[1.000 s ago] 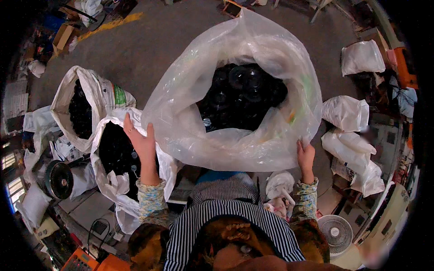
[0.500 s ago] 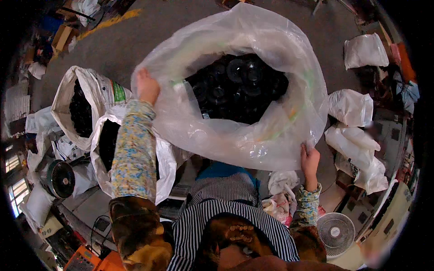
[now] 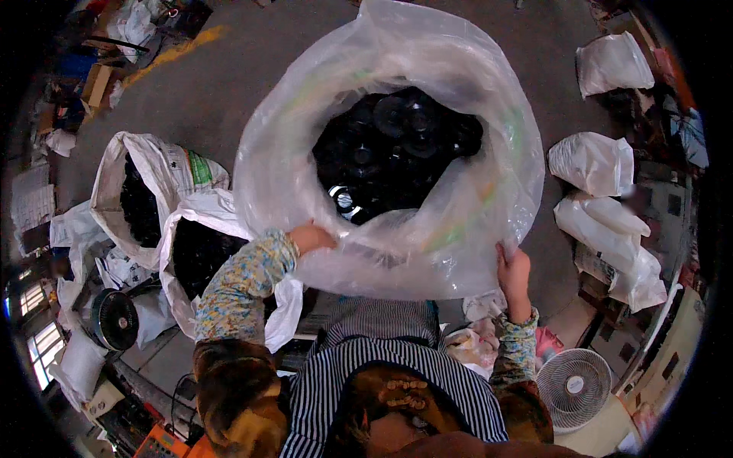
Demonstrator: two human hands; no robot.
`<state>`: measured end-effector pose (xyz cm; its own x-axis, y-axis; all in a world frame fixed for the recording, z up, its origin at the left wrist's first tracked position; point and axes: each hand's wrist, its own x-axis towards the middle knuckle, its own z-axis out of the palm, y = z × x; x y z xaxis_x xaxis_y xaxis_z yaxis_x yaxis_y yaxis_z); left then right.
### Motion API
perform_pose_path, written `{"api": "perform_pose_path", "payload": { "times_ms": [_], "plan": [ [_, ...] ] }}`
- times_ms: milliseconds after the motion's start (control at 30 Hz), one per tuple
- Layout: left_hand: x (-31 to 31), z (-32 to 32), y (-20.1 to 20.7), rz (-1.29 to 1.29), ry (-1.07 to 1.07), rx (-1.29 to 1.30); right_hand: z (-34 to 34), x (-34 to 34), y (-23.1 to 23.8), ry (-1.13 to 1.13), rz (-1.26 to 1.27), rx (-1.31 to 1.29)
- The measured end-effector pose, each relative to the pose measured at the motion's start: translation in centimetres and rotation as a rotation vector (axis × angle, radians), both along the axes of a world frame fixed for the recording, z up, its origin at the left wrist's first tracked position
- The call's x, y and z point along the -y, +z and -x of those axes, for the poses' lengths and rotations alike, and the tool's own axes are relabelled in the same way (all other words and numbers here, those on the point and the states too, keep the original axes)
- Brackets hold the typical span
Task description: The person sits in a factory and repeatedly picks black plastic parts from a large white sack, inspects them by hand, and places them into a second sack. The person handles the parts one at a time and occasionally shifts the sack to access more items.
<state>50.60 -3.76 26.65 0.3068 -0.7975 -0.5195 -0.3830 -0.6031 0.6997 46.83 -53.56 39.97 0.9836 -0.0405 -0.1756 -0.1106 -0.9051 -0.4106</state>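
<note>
A large clear plastic bag (image 3: 269, 164) stands in front of me with its wide rim folded outward. Round, glossy black pieces (image 3: 405, 126) fill its opening, one of them catching a bright reflection. At the near left part of the rim, my left hand (image 3: 311, 238) is closed on the plastic, its fingertips partly lost against the film. The near right edge is pinched between the thumb and fingers of my right hand (image 3: 515, 276). To the left, two white woven sacks (image 3: 109, 179) gape with dark pieces inside; my left forearm partly covers the nearer one.
A dark fan (image 3: 115, 319) stands at the left, and a white round fan (image 3: 574, 388) at the lower right. Several white sacks (image 3: 592, 162) line the right side. Crumpled cloth (image 3: 472, 343) lies near my right forearm. Orange equipment (image 3: 162, 443) sits at the lower left.
My left hand has moved from the bag's far left edge nearer to me and rightward along the rim. My right hand keeps its hold, and the bag's rim has shifted into a rounder shape.
</note>
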Motion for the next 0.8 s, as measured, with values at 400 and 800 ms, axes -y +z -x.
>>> {"api": "perform_pose_path", "payload": {
  "times_ms": [400, 800],
  "plan": [
    [9.3, 0.3, 5.0, -0.46, -0.314, 0.066, 0.3, -0.9, -0.1, 0.124, 0.118, 0.018],
    [19.4, -2.1, -9.2, -0.071, 0.512, 0.767, 1.8, -0.8, 0.4, 0.054, 0.091, -0.038]
  ]
}}
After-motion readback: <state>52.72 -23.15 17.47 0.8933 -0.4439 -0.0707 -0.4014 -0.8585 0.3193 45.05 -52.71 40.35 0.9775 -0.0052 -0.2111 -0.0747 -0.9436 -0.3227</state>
